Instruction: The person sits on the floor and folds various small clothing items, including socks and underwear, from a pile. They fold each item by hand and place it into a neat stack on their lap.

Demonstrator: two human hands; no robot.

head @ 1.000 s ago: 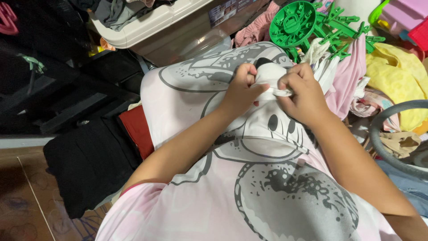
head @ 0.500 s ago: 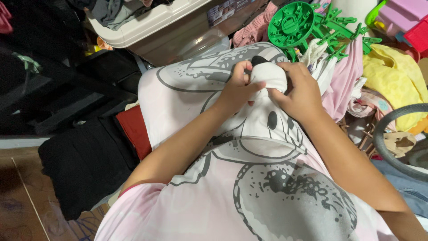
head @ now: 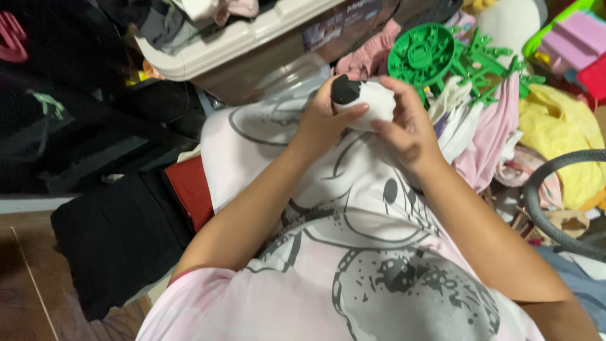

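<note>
Both hands meet on a small rolled white sock bundle (head: 372, 104) with a black toe patch, held up above the lap in front of the chest. Left hand (head: 328, 120) is closed around the bundle's near-left side, thumb laid across the lower edge just under the black patch. Right hand (head: 407, 129) cups the far-right side, fingers curled over the top. Both grips are clamped on the bundle; no gap shows between palms and cloth.

Around the grip: a green plastic clip hanger (head: 442, 57) sits just beyond the right hand's fingers, with pink and white garments (head: 486, 126) hanging off it. A beige storage bin (head: 252, 44) lies beyond the left hand. Yellow cloth (head: 568, 132) is well to the right; a black folded garment (head: 113, 233) and a red one (head: 189, 186) lie below and left of the left forearm.

Judgement on technique: the roll looks compact. To keep it tight, the left thumb should hold its pinch while the right fingers smooth the outer cuff over the roll. Loosening both at once would likely let it spring open.
</note>
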